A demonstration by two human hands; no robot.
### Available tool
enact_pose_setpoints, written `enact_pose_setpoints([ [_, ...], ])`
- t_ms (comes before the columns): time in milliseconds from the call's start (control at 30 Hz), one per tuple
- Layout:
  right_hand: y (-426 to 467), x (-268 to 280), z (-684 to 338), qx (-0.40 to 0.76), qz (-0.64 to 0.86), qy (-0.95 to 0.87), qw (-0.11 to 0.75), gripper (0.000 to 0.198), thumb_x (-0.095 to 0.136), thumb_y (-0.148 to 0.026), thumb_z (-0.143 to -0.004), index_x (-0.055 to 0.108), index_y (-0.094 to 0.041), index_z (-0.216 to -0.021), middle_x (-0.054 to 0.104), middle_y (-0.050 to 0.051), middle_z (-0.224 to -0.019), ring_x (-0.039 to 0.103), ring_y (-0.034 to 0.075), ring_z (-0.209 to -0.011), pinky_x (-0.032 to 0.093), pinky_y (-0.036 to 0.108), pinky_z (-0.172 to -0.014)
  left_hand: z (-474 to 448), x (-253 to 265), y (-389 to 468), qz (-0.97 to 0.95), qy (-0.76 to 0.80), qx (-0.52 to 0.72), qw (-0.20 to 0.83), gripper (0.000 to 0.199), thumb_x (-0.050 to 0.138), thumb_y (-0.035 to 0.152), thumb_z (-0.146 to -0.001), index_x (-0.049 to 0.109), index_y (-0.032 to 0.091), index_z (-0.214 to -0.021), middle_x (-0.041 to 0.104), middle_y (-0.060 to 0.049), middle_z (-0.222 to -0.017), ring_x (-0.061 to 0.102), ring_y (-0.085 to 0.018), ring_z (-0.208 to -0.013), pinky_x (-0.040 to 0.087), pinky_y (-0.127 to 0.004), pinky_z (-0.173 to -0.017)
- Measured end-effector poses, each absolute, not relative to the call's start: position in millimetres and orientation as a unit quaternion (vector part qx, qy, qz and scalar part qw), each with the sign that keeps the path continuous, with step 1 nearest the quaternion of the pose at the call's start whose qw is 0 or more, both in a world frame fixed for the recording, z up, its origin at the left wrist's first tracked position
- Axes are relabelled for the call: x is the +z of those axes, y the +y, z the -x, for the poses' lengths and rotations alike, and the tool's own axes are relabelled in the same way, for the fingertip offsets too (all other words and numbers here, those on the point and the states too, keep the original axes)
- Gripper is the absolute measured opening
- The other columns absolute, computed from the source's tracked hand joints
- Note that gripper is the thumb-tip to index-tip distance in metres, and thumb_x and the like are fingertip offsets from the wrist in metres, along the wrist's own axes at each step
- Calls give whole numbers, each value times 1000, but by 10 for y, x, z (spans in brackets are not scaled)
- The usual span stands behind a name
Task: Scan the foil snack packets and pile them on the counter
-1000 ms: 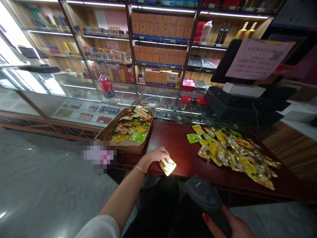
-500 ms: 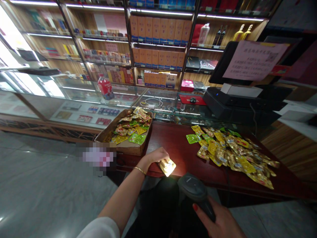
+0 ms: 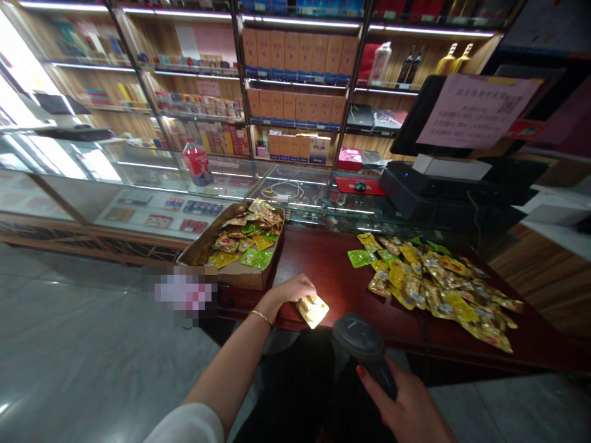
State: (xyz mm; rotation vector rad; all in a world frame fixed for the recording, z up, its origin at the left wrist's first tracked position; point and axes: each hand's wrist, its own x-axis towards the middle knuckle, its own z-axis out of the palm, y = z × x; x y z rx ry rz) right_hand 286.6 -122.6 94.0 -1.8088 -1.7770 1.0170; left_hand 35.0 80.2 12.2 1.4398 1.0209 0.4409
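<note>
A gold snack packet (image 3: 314, 312) is pinched in my left hand (image 3: 295, 289) at the front edge of the dark red tabletop (image 3: 318, 252). Bright light falls on the packet's face. My right hand (image 3: 406, 397) is wrapped round the handle of a black barcode scanner (image 3: 359, 337), whose head points toward the packet from the right, apart from it. Beyond my left hand stands an open cardboard box (image 3: 242, 279) with gold, yellow and green packets in it. To the right, a loose pile of similar packets (image 3: 434, 280) covers part of the tabletop.
A glass display counter (image 3: 152, 184) runs along the back, with a red-labelled bottle (image 3: 196, 163) on it. A monitor (image 3: 406, 120) with a paper sheet stands at the right, above black equipment (image 3: 452, 194). A mouse (image 3: 360, 186) lies on a red pad. Stocked shelves line the wall.
The scanner and my right hand have shifted very slightly up and left. My left hand keeps the packet in nearly the same place.
</note>
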Motion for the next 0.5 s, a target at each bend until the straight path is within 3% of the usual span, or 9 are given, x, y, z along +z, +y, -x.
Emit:
enact_pose_setpoints([
  [367, -1260, 925, -2917, 376, 642, -636, 206, 55, 50, -64, -90, 71, -22, -119, 68, 0, -56, 64, 21, -47, 47, 27, -46, -356, 110, 811, -633, 440, 192, 607, 17, 57, 27, -59, 64, 13, -53, 46, 3, -44, 38, -10, -45, 22, -25, -46],
  [500, -1304, 949, -2930, 363, 655, -623, 223, 52, 51, -64, -88, 73, -24, -113, 65, -1, -51, 63, 21, -43, 47, 27, -46, -362, 115, 808, -631, 445, 194, 605, 16, 57, 26, -59, 64, 13, -54, 48, 3, -46, 39, -10, -46, 23, -24, -46],
])
